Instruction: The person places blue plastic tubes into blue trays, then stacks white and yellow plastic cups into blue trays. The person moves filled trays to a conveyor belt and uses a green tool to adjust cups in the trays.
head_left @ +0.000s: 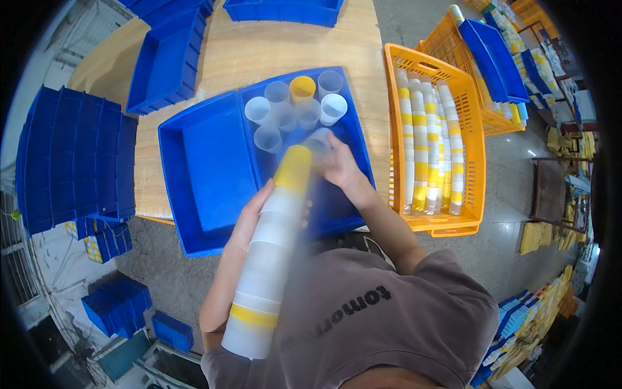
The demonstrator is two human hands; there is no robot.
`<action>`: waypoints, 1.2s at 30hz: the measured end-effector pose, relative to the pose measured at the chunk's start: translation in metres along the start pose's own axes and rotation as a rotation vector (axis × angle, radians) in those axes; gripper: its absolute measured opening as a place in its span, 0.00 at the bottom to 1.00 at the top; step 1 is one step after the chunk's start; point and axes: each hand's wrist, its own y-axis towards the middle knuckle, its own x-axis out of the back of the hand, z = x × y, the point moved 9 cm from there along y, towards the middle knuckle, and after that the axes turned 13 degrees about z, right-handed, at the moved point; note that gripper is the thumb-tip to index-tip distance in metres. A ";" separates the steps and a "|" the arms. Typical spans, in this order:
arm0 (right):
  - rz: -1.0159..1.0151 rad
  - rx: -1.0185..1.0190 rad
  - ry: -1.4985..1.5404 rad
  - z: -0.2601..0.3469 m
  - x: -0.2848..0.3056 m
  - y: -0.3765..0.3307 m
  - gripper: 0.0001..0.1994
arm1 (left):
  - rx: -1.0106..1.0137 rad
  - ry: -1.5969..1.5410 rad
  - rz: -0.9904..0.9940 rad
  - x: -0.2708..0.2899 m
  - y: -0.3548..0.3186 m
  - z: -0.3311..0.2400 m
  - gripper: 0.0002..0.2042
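A long stack of nested plastic cups [262, 272], white and translucent with yellow ones among them, slants from my chest up over the blue divided tray [207, 175]. Around its upper part wraps my left hand [251, 219], closed. My right hand [340, 167] grips a translucent cup [316, 141] just beyond the stack's yellow end; motion blurs this spot slightly. Several single cups stand upright, mouths up, in the tray's right compartment: a yellow cup [302, 88], a white cup [334, 109] and clear ones. The left compartment shows bare blue plastic.
An orange crate [481, 149] with several long cup stacks [420, 146] stands right of the wooden table [227, 65]. Another orange crate [444, 35] lies behind it. Blue bins [74, 155] are piled at the left; more blue trays [170, 55] sit at the table's far side.
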 end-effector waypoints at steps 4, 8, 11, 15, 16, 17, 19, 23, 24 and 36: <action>0.105 -0.174 0.291 -0.035 -0.001 -0.022 0.22 | 0.043 0.007 -0.027 0.004 0.007 0.009 0.22; 0.333 -0.170 0.071 -0.054 -0.011 -0.006 0.19 | 0.064 0.017 -0.090 0.015 0.006 0.009 0.28; 0.214 -0.083 0.129 -0.049 0.004 0.009 0.20 | 0.046 -0.005 -0.135 0.023 0.002 0.006 0.28; 0.143 -0.120 0.300 -0.054 0.008 0.003 0.24 | 0.026 -0.038 -0.108 0.023 -0.010 0.008 0.30; 0.203 -0.116 0.333 -0.058 0.000 -0.004 0.24 | 0.000 -0.057 -0.073 0.020 -0.014 0.007 0.30; 0.257 -0.192 0.312 -0.066 -0.008 -0.007 0.24 | 0.022 -0.003 -0.135 0.025 -0.020 0.008 0.30; 0.346 -0.218 0.052 -0.074 -0.019 -0.009 0.26 | 0.047 0.104 -0.191 0.030 -0.029 0.008 0.30; 0.187 -0.110 0.045 -0.073 -0.013 0.008 0.29 | 0.068 0.051 -0.166 0.029 -0.036 0.008 0.28; 0.127 -0.177 0.137 -0.080 -0.009 0.010 0.30 | 0.069 0.021 -0.180 0.031 -0.038 0.009 0.26; 0.171 -0.159 0.245 -0.105 -0.023 -0.013 0.26 | 0.103 0.033 -0.110 0.041 -0.068 0.015 0.26</action>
